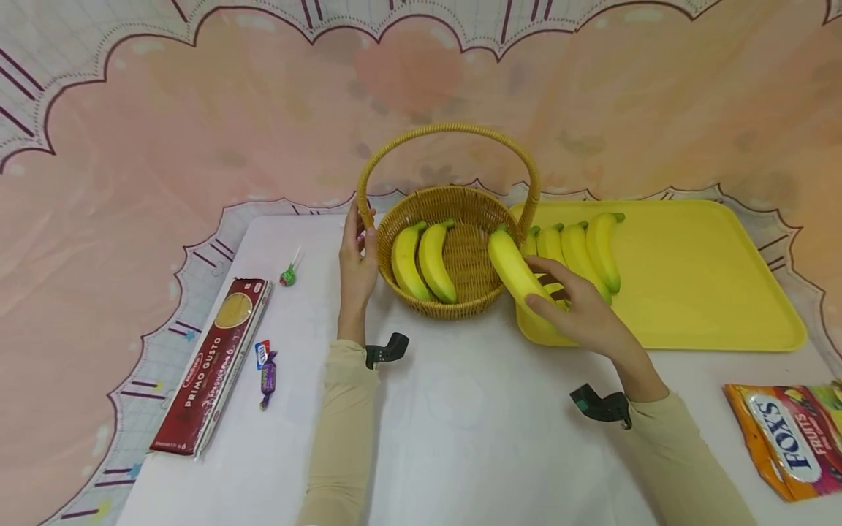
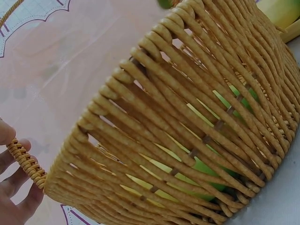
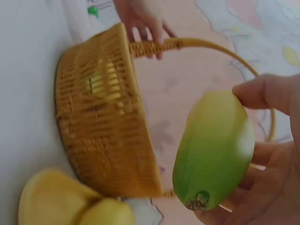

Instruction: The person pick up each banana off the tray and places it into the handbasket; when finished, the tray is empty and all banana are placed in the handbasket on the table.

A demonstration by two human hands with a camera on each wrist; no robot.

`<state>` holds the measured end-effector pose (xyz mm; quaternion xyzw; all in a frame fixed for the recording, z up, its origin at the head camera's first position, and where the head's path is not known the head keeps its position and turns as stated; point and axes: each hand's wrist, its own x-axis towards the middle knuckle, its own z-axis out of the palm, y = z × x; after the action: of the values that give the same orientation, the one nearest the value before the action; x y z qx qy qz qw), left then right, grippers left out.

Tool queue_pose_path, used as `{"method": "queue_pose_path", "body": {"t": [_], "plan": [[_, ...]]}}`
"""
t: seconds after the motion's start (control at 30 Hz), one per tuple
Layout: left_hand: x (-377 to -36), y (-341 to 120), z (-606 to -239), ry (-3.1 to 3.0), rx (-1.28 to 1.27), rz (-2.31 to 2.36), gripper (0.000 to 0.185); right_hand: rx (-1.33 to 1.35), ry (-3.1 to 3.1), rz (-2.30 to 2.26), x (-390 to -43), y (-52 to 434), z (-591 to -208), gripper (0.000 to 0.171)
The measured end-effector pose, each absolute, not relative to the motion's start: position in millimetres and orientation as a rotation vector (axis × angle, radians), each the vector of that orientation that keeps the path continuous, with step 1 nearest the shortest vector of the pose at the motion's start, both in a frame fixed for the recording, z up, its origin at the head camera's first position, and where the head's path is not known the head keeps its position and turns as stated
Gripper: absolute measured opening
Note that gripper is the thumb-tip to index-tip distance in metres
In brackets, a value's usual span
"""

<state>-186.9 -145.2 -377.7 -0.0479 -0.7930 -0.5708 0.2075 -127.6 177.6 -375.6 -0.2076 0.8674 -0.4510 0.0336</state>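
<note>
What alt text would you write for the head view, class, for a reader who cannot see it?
A right hand holds a banana at the rim of a wicker basket with two bananas inside, while the left hand grips the basket's handle. Three more bananas lie on a yellow tray beside it.

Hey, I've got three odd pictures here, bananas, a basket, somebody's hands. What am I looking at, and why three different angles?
A person wears three cameras: one on the head, one on each wrist. The head view shows a white table. The left hand holds the handle of a wicker basket with two bananas inside. The right hand grips a banana at the basket's rim; more bananas lie on a yellow tray. The left wrist view shows the basket's weave; the right wrist view shows the held banana's end.
</note>
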Motion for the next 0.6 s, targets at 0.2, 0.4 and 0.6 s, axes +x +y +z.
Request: {"method": "queue_pose_path", "body": {"t": [0.2,0.4,0.6], "plan": [[-185.8,-145.0,-378.0,-2.208,-0.133,-1.593,0.053,-0.595,2.609,-1.417,-154.9,148.4,-372.3,0.058],[-186.0,-145.2,-376.7,-2.210,-0.150,-1.579,0.052,-0.465,2.604,-1.381,-185.6,121.1,-365.6,0.061],[-187.0,-146.0,-376.2,-2.217,-0.145,-1.578,0.053,-0.364,2.683,-1.167,-216.3,98.3,-367.5,0.065]]}}
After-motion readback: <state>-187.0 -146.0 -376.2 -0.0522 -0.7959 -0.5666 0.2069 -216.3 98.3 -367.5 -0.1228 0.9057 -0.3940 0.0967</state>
